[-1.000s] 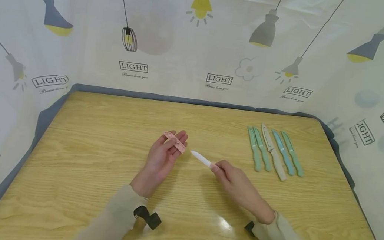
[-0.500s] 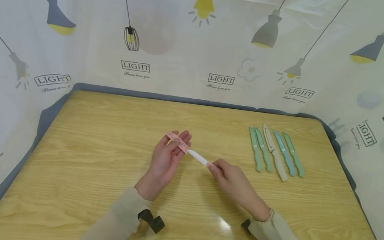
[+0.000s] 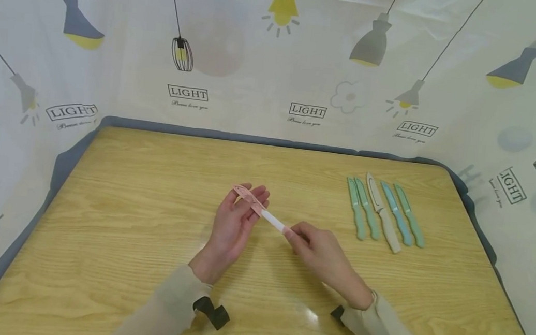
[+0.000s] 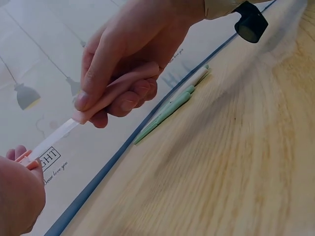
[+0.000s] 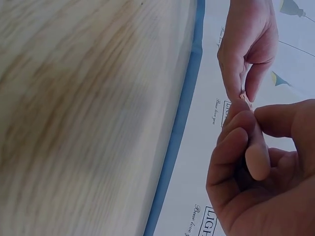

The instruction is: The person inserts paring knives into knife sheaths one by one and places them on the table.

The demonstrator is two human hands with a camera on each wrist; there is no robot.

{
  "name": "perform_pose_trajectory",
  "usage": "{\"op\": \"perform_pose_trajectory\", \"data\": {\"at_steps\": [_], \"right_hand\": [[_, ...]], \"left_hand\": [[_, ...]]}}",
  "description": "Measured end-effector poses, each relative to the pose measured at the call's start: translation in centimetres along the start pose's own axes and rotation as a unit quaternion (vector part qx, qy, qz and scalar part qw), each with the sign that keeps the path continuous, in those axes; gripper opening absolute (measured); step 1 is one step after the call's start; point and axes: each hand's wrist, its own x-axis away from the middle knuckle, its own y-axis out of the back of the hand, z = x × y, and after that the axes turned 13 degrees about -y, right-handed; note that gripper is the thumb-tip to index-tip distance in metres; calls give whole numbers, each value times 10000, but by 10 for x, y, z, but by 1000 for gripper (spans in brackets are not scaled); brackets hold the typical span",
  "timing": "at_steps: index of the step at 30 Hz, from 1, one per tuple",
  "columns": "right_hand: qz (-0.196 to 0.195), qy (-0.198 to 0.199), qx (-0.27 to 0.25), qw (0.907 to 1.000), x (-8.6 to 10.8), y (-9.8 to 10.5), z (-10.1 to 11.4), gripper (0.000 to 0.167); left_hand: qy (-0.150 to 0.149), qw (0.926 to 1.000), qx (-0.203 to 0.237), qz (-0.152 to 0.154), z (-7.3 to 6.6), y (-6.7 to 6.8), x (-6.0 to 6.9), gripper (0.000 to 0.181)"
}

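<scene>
My left hand (image 3: 230, 229) pinches a pink knife sheath (image 3: 241, 190) between thumb and fingers, palm turned up. In my right hand (image 3: 327, 254) is a paring knife (image 3: 274, 221) with a white blade and a pink handle (image 4: 123, 86), the fingers curled round the handle. The front part of the blade is inside the sheath's mouth; the part near the handle still shows. Both are held above the table. From the right wrist, the handle's rounded end is visible, while the blade is mostly hidden behind the fingers.
Several knives lie in a row on the right of the wooden table (image 3: 129, 220): green ones (image 3: 357, 215), a large beige one (image 3: 387, 228) and a blue one (image 3: 399, 221). A lamp-printed cloth (image 3: 256, 73) surrounds the table's back and sides.
The knife has moved left toward the sheath. Its tip was apart from the sheath, then reached the mouth, and now part of the blade is inside. My right hand has come closer to my left.
</scene>
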Motion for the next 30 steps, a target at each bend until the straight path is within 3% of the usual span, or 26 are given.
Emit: {"op": "perform_pose_trajectory", "data": {"at_steps": [4,17,30], "right_hand": [[6,-9,-62,10000,0,-1,2,26],[-73,85,-153,9998,-1,0,11,27],[-233,169,-51,9996,-6,-2,17,28]], "left_hand": [[-57,9999,-62,71,2,-1,3,31],[-74,9998,-46,157,5,-8,8,21],[-78,9999,1,100,11,-13,12,19]]}}
